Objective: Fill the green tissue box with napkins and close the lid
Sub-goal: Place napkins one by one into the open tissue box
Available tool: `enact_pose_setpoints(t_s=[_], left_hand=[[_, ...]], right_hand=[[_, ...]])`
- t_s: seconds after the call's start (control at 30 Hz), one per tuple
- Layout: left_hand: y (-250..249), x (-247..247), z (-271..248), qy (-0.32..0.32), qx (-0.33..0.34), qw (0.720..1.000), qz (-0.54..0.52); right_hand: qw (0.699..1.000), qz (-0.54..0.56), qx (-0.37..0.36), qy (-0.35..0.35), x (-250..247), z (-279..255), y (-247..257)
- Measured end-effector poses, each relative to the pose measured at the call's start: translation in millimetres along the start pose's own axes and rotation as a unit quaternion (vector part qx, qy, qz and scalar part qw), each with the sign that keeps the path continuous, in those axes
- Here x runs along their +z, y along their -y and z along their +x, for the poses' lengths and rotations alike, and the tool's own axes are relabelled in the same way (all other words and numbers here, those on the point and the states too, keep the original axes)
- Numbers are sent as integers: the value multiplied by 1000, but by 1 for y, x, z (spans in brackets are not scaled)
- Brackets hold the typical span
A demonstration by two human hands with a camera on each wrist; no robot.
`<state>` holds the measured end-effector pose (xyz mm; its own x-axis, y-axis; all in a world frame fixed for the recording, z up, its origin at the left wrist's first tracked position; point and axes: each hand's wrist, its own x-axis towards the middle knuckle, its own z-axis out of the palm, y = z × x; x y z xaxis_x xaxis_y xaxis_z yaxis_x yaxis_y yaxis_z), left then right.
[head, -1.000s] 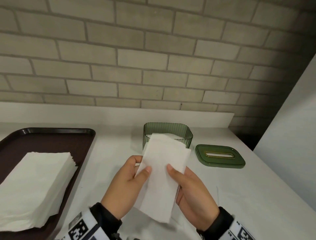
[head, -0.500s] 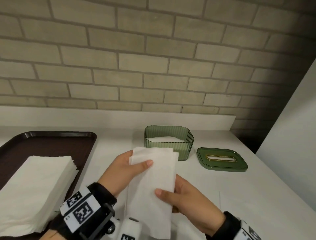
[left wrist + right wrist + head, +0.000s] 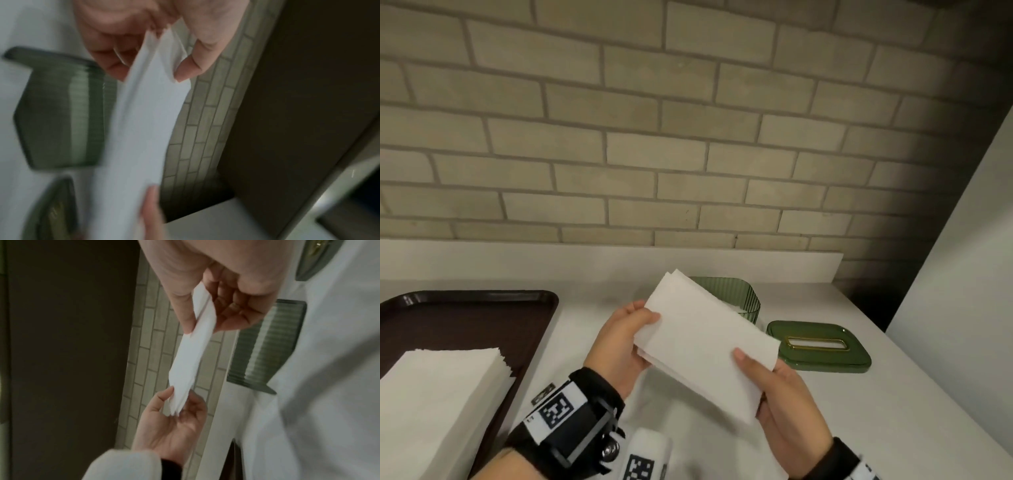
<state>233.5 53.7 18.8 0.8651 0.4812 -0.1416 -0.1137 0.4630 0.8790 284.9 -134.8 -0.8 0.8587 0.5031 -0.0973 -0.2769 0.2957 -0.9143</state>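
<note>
I have turned the napkin bundle (image 3: 705, 346) from upright to slanting, its far end now up over the green tissue box (image 3: 751, 303), so I judge it ready to go in. My left hand (image 3: 619, 346) pinches the far end, my right hand (image 3: 787, 401) the near end, fingers curled round it. Count: one box, already part filled, just beyond my fingers; one lid (image 3: 822, 346) on the counter (image 3: 893, 394), right of them; one tray (image 3: 469, 318), one napkin stack (image 3: 438, 404), left.
</note>
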Motion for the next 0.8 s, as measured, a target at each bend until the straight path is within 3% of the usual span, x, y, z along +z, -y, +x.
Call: enact_pose_setpoints(t_s=[0.1, 0.17, 0.27, 0.37, 0.67, 0.8], left_hand=[[-13, 8, 19, -1, 52, 988, 147], [-17, 12, 37, 9, 93, 961, 261], [-16, 16, 69, -8, 149, 885, 441], [-15, 24, 97, -41, 173, 824, 537], [-8, 31, 143, -40, 116, 715, 688], [-7, 30, 149, -13, 86, 655, 751]], right_hand=[[994, -68, -59, -60, -7, 27, 20], [976, -169, -90, -105, -14, 54, 33], [935, -310, -108, -135, -26, 102, 43], [917, -362, -94, -141, -33, 145, 47], [843, -517, -109, -98, -37, 197, 34], [777, -616, -119, -52, -38, 199, 31]])
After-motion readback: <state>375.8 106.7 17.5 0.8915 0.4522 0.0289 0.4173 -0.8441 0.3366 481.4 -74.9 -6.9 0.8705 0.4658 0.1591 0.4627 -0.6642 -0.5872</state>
